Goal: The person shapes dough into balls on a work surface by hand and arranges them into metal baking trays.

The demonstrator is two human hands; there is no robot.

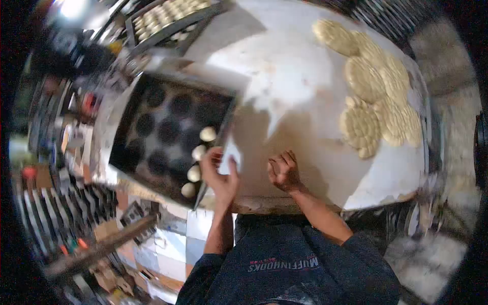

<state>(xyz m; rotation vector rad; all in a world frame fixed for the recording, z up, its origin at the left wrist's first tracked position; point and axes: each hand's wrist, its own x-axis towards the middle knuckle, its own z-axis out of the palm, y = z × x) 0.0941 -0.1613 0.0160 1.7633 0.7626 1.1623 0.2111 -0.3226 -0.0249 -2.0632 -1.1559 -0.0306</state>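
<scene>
My left hand (221,178) is over the right edge of a dark tray (168,114), its thumb apart from its bent fingers and nothing visible between them. Beside it, dough balls (208,134) lie in a row along that edge of the tray. To the right, above the table's near side, my right hand (284,172) is closed, fingers curled toward the palm; whatever it may hold is hidden. Darker round marks show on the tray's bottom.
Flattened clusters of dough (363,79) lie on the right side of the pale table (290,61). Another tray (170,25) with rows of dough balls stands at the upper left. Slatted racks (66,213) are at the lower left.
</scene>
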